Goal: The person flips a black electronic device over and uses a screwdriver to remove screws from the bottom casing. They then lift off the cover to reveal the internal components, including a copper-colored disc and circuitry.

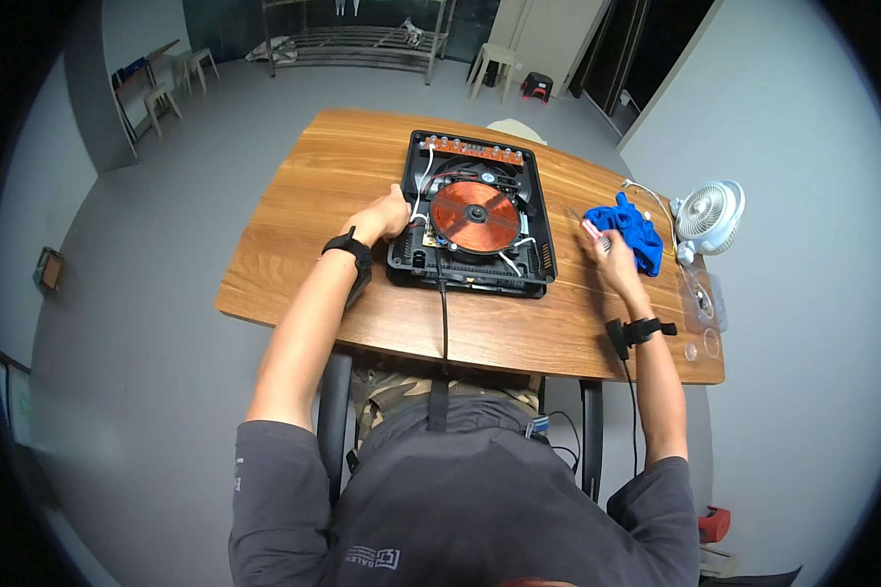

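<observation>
An opened induction cooker (542,220) lies on the wooden table, its black housing showing a round copper coil (475,216), white wires and an orange circuit strip (473,149) along the far side. My left hand (392,212) is closed at the housing's left edge; its fingertips are partly hidden. To the right of the cooker, my right hand (614,259) grips a screwdriver (591,230) with a red and clear handle, its thin shaft pointing far-left. A crumpled blue cloth (631,230) lies right beside that hand.
At the table's right edge stand a small white fan (710,217) and a clear plastic box (705,298), with small round clear pieces (711,342) nearer me. A black cord (444,328) runs from the cooker over the front edge. Stools (494,67) and a metal rack (352,44) stand beyond.
</observation>
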Tool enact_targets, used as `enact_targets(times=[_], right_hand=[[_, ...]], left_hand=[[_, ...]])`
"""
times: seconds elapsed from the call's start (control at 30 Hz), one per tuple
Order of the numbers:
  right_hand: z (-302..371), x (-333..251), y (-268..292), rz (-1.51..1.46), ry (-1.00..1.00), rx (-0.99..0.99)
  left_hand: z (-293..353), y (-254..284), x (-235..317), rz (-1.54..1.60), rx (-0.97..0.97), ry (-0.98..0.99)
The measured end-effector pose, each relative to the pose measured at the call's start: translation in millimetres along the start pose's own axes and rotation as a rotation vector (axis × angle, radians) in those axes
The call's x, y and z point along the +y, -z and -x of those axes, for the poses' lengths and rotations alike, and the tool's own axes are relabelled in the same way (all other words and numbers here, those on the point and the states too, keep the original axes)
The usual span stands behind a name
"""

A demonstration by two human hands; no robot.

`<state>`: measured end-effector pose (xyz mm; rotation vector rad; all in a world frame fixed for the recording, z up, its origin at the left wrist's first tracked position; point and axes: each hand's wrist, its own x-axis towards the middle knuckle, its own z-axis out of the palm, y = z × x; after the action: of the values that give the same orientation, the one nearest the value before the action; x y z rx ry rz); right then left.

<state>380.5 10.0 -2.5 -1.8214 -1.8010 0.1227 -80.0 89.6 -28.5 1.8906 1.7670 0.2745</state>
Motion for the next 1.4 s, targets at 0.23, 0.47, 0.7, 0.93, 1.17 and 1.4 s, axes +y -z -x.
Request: enact_targets(times=[0.23,0.47,0.7,0.93,1.17,1.4], right_hand=[[-6,-121,101,-0.156,0.219,0.01],[30,-248,87,-0.065,0.466,-0.22],[26,-276,73,0.03,0.448,-0.315],[22,-275,62,0.026,0.44,-0.35],[19,-279,63,0.027,0.45,-0.366],[15,-279,59,0.019,0.485,-0.355]], left_hand=[[-1,1,4,0.051,-0.038,0.022],[6,2,5,0.063,-0.01,0.019],[-1,-2,3,0.032,-0.015,0.003],[0,1,5,0.077,-0.018,0.013],[4,6,8,0.012,-0.063,0.019],[4,6,8,0.055,-0.035,0.027]])
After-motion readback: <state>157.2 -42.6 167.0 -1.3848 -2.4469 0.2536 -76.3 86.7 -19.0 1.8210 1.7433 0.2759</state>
